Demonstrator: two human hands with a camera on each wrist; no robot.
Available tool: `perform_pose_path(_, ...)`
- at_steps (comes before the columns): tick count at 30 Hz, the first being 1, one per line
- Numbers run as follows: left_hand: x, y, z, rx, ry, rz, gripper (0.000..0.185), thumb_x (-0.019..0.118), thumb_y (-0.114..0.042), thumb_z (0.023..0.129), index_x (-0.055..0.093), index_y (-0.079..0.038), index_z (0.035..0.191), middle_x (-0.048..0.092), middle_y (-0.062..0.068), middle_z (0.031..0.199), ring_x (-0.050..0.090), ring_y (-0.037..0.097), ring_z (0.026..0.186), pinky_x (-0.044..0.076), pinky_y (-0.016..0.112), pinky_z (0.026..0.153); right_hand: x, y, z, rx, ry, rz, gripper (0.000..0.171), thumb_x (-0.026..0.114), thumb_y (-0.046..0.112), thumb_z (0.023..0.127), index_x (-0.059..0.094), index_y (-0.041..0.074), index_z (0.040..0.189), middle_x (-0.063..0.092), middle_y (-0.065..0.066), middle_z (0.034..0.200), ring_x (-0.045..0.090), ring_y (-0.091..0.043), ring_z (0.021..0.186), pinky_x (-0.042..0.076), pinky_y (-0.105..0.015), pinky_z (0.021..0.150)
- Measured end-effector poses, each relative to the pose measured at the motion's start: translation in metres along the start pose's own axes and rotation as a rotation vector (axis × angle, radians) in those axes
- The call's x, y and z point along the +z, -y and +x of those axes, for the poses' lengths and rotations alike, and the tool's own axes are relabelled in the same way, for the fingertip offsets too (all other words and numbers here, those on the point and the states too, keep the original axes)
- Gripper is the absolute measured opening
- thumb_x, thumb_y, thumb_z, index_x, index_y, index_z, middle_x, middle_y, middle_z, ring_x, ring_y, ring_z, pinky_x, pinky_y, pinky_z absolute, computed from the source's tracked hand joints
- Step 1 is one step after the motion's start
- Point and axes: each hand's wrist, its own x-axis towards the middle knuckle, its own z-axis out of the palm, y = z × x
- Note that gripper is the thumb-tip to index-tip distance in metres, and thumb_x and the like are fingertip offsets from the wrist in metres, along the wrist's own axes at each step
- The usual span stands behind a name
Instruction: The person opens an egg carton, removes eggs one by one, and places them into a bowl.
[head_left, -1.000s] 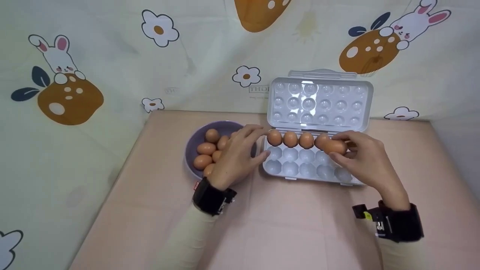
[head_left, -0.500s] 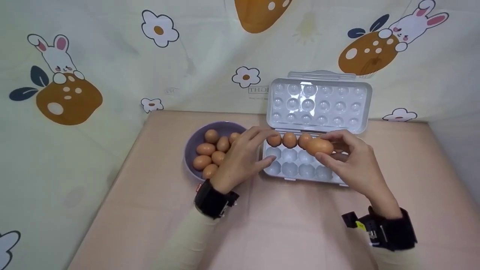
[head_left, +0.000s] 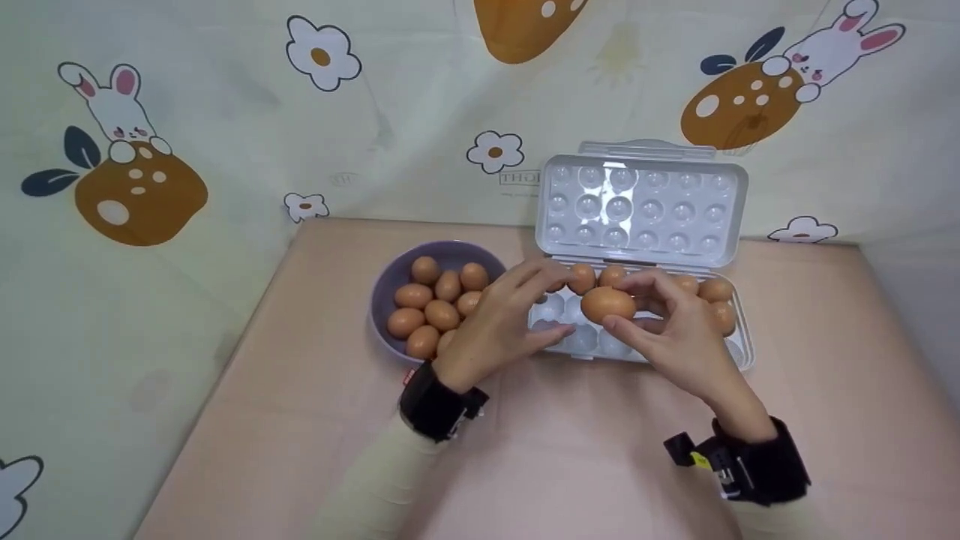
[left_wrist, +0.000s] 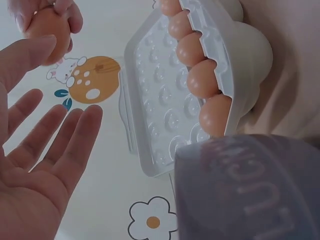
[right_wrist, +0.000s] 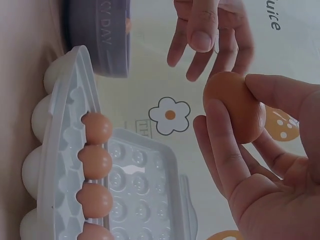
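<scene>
Now right hand pinches egg (left hand open beside).

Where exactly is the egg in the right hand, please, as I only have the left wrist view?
Observer: The right hand holds the egg above the empty front cups in the left half of the carton.
Operator: Thank you. Are there eggs in the bowl?
Observer: Yes, the purple bowl holds several brown eggs.
Operator: Is anything in the carton beyond the back row?
Observer: One lone egg sits at the right end of the second row.
</scene>
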Motion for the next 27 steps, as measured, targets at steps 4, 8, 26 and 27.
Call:
perform_pose_path(4, 0.005, -0.003, 0.0, 0.033, 0.0, 0.008, 0.058, 0.08, -0.026, 0.081, 0.055, -0.015, 0.132, 0.054, -0.003, 0.123, 0.054, 0.007, 0.103, 0.046, 0.014, 0.086, 0.005, 0.001, -0.001, -0.022, 0.019, 0.036, 0.04, 0.077, 0.018, 0.084, 0.058, 0.009, 0.119, 0.057, -0.002, 0.124, 0.062, -0.02, 0.109, 0.056, -0.028, 0.082)
perform_pose_path(8, 0.01, -0.007, 0.001, 0.051, 0.013, 0.02, 0.057, 0.081, -0.027, 0.08, 0.055, -0.017, 0.13, 0.053, -0.003, 0.119, 0.053, 0.007, 0.1, 0.045, 0.013, 0.084, 0.01, 0.0, -0.002, -0.057, 0.039, 0.032, 0.04, 0.077, 0.018, 0.085, 0.057, 0.009, 0.119, 0.055, -0.004, 0.12, 0.062, -0.02, 0.111, 0.055, -0.029, 0.085)
perform_pose_path(26, -0.011, -0.002, -0.002, -0.036, 0.042, 0.013, 0.048, 0.079, -0.022, 0.082, 0.058, -0.018, 0.124, 0.058, -0.003, 0.122, 0.054, 0.004, 0.108, 0.045, 0.016, 0.092, 0.005, 0.003, -0.002, -0.036, 0.106, 0.078, 0.036, 0.071, 0.016, 0.09, 0.057, 0.009, 0.122, 0.06, -0.006, 0.123, 0.064, -0.022, 0.109, 0.055, -0.031, 0.086)
perform_pose_path(27, -0.018, 0.0, -0.004, -0.07, 0.041, 0.028, 0.048, 0.079, -0.023, 0.082, 0.058, -0.019, 0.125, 0.058, -0.004, 0.122, 0.054, 0.003, 0.108, 0.045, 0.017, 0.092, 0.003, 0.003, -0.001, -0.046, 0.105, 0.073, 0.035, 0.071, 0.015, 0.09, 0.057, 0.009, 0.122, 0.059, -0.007, 0.123, 0.064, -0.023, 0.11, 0.055, -0.031, 0.086)
